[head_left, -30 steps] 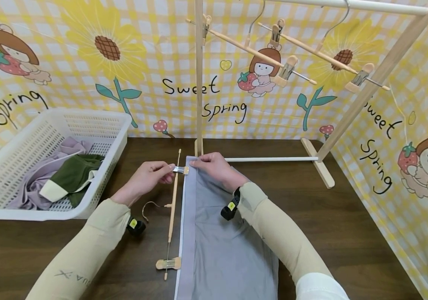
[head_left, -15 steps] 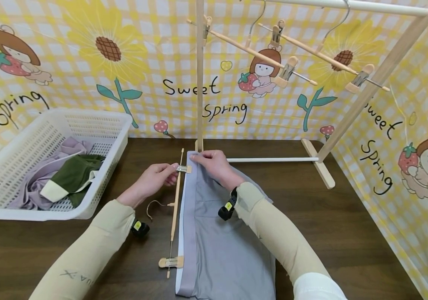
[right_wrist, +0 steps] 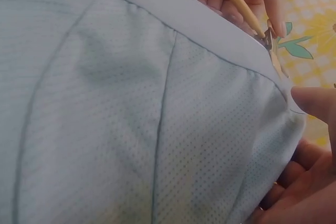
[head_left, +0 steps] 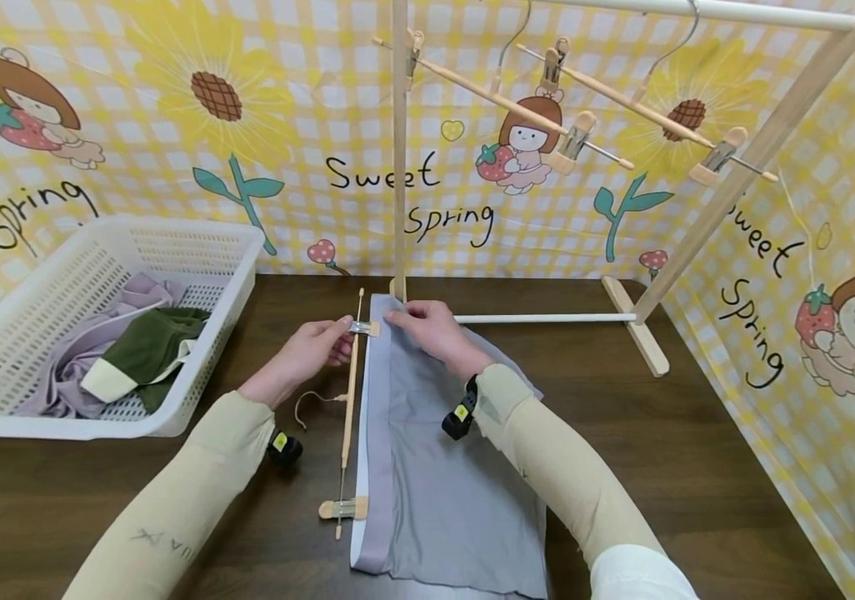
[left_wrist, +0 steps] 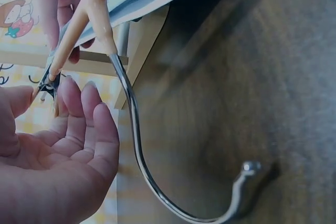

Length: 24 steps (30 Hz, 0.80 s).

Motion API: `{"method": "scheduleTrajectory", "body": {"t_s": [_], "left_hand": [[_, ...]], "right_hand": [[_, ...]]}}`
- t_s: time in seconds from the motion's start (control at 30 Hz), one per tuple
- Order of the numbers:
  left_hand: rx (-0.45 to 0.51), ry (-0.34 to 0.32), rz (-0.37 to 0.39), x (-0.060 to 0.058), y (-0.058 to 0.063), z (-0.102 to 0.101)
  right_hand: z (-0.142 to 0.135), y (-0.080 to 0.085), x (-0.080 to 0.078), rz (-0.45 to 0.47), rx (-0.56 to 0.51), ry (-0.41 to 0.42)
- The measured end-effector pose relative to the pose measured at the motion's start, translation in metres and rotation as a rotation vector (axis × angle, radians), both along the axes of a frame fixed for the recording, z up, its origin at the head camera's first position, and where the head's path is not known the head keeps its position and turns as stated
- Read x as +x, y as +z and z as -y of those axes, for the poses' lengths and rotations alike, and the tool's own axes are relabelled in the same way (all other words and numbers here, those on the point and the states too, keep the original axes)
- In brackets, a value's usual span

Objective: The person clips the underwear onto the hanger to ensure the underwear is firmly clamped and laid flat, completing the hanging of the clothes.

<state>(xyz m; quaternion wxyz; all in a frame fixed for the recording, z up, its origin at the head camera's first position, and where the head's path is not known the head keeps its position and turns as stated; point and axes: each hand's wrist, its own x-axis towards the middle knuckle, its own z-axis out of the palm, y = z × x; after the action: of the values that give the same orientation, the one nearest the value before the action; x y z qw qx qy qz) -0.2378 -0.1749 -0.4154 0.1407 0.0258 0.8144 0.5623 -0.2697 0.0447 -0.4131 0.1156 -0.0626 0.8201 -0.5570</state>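
Note:
A grey garment (head_left: pixel 465 467) with a wide lavender waistband (head_left: pixel 378 433) lies on the dark wooden table, a white inner edge showing on the left. Alongside that edge lies a wooden clip hanger (head_left: pixel 351 408), its metal hook (left_wrist: pixel 137 140) pointing left. My left hand (head_left: pixel 311 346) pinches the hanger's far clip (head_left: pixel 364 328) between thumb and fingers, the clip's tip at the waistband. With thumb above and fingers beneath, my right hand (head_left: pixel 433 333) pinches the garment's far corner by the waistband. The near clip (head_left: pixel 343 508) overlaps the white edge; whether it grips cannot be told.
A white plastic basket (head_left: pixel 172 425) at the left holds a green garment (head_left: pixel 150 354) and a lavender one (head_left: pixel 60 383). Behind stands a wooden rack (head_left: pixel 765 158) with two clip hangers (head_left: pixel 487 100) on its rail. A patterned cloth (head_left: pixel 322 117) covers the walls.
The grey garment and the hanger have slid away from the wearer, bringing the garment's near edge into view. Both hands have moved slightly farther out, keeping their holds.

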Motion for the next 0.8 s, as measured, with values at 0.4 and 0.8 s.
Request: {"method": "scheduleTrajectory", "body": {"t_s": [0.4, 0.8], "left_hand": [[-0.018, 0.029, 0.099, -0.013, -0.004, 0.005], [-0.213, 0.040, 0.094, -0.016, -0.010, 0.010]], "right_hand": [[-0.012, -0.001, 0.004, -0.038, 0.134, 0.088], [-0.018, -0.007, 0.014, -0.046, 0.256, 0.211]]}}
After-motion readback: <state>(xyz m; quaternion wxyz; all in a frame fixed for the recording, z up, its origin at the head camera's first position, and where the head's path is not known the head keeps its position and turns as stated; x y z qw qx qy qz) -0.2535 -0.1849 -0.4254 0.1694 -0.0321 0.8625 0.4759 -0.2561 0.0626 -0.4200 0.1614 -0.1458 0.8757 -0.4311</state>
